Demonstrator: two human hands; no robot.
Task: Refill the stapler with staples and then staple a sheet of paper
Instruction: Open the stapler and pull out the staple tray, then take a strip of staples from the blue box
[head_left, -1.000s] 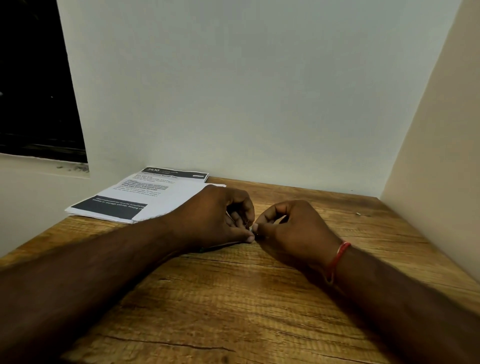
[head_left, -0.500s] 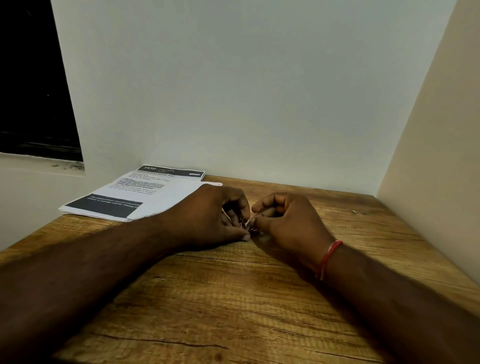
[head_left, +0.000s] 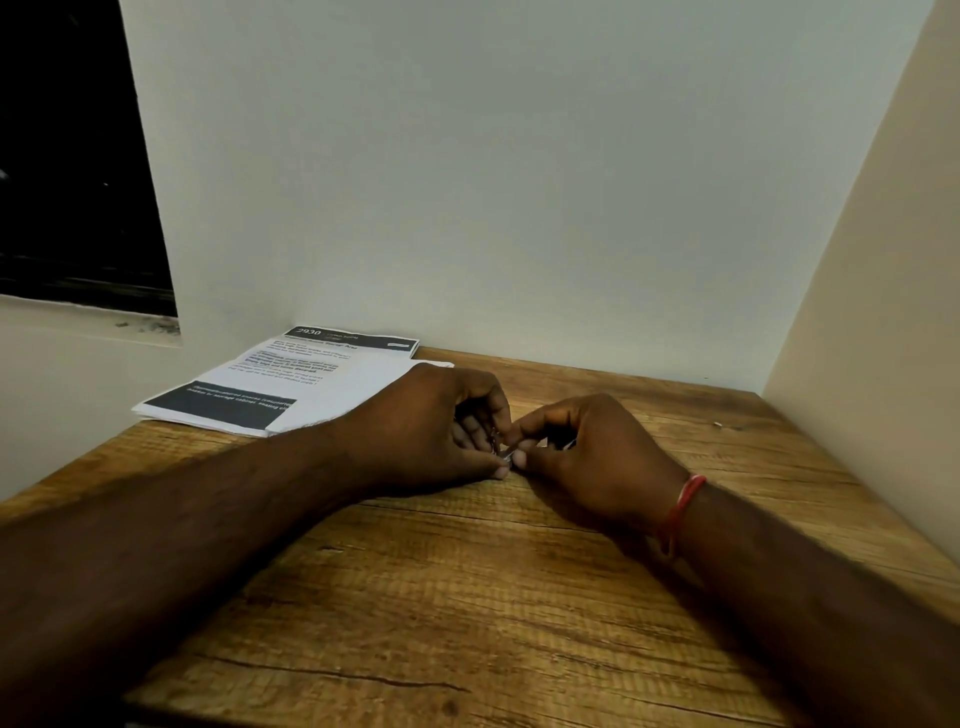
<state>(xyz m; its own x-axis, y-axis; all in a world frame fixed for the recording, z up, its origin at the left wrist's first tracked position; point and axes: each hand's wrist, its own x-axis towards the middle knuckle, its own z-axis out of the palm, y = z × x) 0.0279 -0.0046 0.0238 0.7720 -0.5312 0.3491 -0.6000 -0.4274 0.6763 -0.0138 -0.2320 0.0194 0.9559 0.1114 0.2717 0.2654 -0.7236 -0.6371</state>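
Both hands meet at the middle of the wooden table (head_left: 467, 597). My left hand (head_left: 431, 431) curls round a small metal stapler (head_left: 494, 439), which is almost wholly hidden under its fingers. My right hand (head_left: 587, 452), with a red band at the wrist, pinches a thin silvery strip of staples (head_left: 509, 451) between thumb and forefinger, its end touching the stapler. A stack of printed paper sheets (head_left: 291, 384) lies at the table's back left, behind my left hand.
A white wall closes the table at the back and a beige wall stands along its right side. A dark window opening sits at the upper left. A tiny speck (head_left: 718, 424) lies on the wood at the back right.
The hands have stayed together at the same spot. My right fingers have shifted slightly, and the silvery strip shows a little more between the two hands.
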